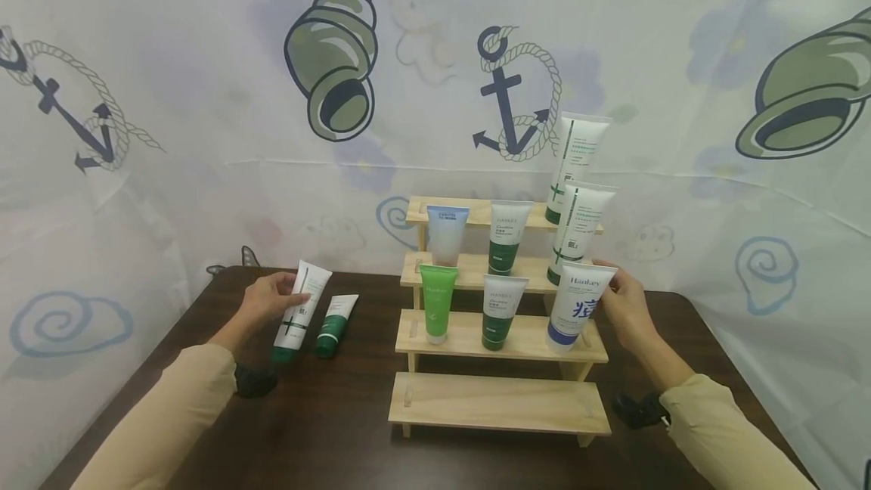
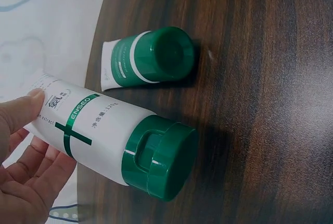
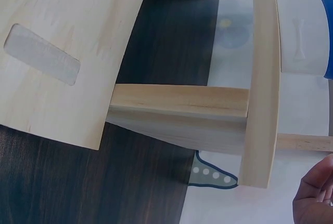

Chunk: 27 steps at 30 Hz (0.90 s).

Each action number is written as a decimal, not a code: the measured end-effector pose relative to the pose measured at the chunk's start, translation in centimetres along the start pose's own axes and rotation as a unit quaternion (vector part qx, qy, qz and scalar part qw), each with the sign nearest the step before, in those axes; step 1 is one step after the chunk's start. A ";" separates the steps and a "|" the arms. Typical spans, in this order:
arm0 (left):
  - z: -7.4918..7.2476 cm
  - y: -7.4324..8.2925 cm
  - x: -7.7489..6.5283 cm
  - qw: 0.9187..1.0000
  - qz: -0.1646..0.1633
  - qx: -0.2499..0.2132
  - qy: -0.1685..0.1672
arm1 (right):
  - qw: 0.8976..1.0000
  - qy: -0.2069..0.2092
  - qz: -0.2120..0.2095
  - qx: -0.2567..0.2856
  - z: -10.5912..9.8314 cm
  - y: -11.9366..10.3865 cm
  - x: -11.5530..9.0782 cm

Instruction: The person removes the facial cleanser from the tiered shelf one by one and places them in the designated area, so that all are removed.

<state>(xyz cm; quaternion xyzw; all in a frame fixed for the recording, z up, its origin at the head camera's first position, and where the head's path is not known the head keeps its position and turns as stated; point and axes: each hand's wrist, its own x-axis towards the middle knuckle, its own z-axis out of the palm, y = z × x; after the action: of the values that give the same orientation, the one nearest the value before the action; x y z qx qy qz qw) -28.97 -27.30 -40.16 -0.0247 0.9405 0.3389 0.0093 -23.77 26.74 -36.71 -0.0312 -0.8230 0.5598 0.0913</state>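
The left hand (image 1: 271, 299) pinches the upper part of a white tube with a green cap (image 2: 109, 128), held tilted with its cap downward. Beside it a smaller green-and-white tube (image 2: 148, 57) lies on the table. At the right end of a wooden tiered stand (image 1: 500, 399), the right hand (image 1: 622, 305) grips the upper right edge of a white tube with a blue band (image 1: 578, 305), which is upright on a lower tier. Only part of this hand shows in the right wrist view; the tube's white cap (image 3: 302, 34) appears above the shelf edge there.
On the stand are a bright green tube (image 1: 438, 301), a pale blue tube (image 1: 446, 237), two green-and-white tubes (image 1: 502, 312) and two tall white tubes (image 1: 578, 165). The stand rests on a dark wooden table (image 1: 327, 429) before a patterned cloth (image 1: 435, 97).
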 end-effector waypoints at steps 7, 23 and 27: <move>0.2 -0.7 0.2 1.000 -0.019 -0.008 -0.022 | 1.000 -0.001 0.012 -0.006 0.1 -0.1 0.0; 1.1 -1.6 0.3 0.998 -0.054 -0.013 -0.036 | 1.000 -0.003 0.017 -0.006 0.0 -0.3 -0.2; 1.2 -1.8 0.4 0.998 -0.052 -0.017 -0.036 | 1.000 -0.003 0.016 -0.006 0.0 -0.3 -0.1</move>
<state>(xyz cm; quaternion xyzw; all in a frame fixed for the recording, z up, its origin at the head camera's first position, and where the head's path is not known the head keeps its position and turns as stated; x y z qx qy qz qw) -29.24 -27.89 -42.23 -0.0612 0.9311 0.3544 0.0601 -23.61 26.59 -36.46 -0.0436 -0.8259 0.5565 0.0795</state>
